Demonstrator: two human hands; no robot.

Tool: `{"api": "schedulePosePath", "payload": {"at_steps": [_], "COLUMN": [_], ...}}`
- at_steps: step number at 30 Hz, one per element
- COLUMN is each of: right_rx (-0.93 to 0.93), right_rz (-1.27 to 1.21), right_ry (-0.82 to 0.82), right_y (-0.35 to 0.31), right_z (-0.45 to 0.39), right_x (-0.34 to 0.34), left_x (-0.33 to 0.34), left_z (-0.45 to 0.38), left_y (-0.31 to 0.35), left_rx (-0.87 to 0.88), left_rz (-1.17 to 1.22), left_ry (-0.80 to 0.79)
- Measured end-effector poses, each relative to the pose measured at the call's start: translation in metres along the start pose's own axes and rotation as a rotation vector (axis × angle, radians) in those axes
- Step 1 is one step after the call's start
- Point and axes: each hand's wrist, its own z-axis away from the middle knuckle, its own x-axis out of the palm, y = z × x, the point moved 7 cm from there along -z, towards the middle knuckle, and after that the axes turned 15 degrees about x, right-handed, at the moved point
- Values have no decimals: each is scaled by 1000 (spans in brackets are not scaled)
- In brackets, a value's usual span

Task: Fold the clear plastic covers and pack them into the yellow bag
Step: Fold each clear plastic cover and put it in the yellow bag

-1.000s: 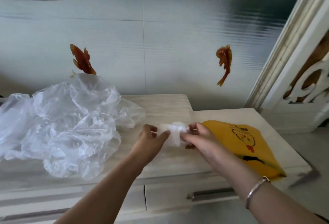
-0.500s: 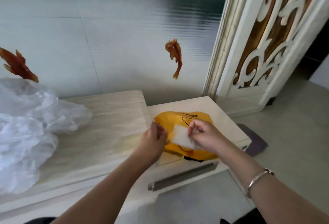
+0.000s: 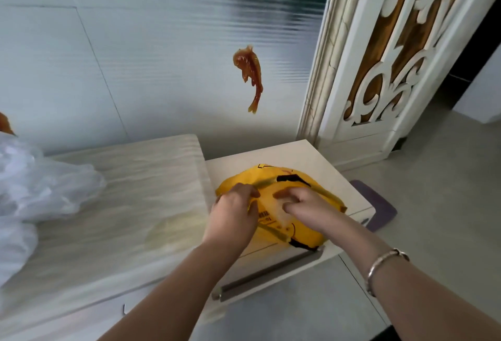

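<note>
Resting on the lower white cabinet top (image 3: 320,156), the yellow bag (image 3: 306,235) lies with its mouth lifted open toward the person. The left hand (image 3: 233,216) grips the bag's near-left rim, fingers curled over the edge and thumb pressed against the yellow film. The right hand (image 3: 306,205) is at the bag opening, fingers bent and pinching a small folded clear plastic cover (image 3: 282,213), which shows as a pale whitish patch just inside the bag mouth; motion blur prevents stating exactly how the fingertips lie on it. A metal bracelet (image 3: 385,267) sits on the right wrist. A long metal drawer handle (image 3: 268,273) runs along the cabinet front below the bag.

To the left, on the higher wood-grain countertop (image 3: 130,205), a loose heap of unfolded clear plastic covers (image 3: 35,191) sits well apart from the bag. An orange fish decoration (image 3: 250,75) is fixed on the wall above the cabinet. A carved white door panel (image 3: 379,69) stands at the right, and a purple mat (image 3: 379,205) lies on the floor beside the cabinet.
</note>
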Motion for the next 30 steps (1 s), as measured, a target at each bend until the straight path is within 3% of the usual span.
{"api": "schedulePosePath", "payload": {"at_steps": [2,5,15,19,22,27,30], "right_rx": [-7,54,151,161,134,54,44], "right_rz": [-154,-187,114,240,409,581,569], "right_ry": [10,-52,-174,-79,-1,3,58], "right_y": [-11,-23,-42,-38,-43,-40,-29], "right_z": [-4,-14,-59,-62,-47,-3,19], "right_x": [0,20,79,75,64,48,34], "left_x": [-12,-19,-35,-34,-23,6,1], "left_z": [0,2,11,10,10,22,29], "left_y": [-1,-5,-26,-30,-27,-24,-17], "left_rx": [4,5,-38,-65,-54,-35,-43], "left_rz": [63,82,79,75,73,-63,-26], "left_ry": [103,128,70,29,-59,-390,-396]}}
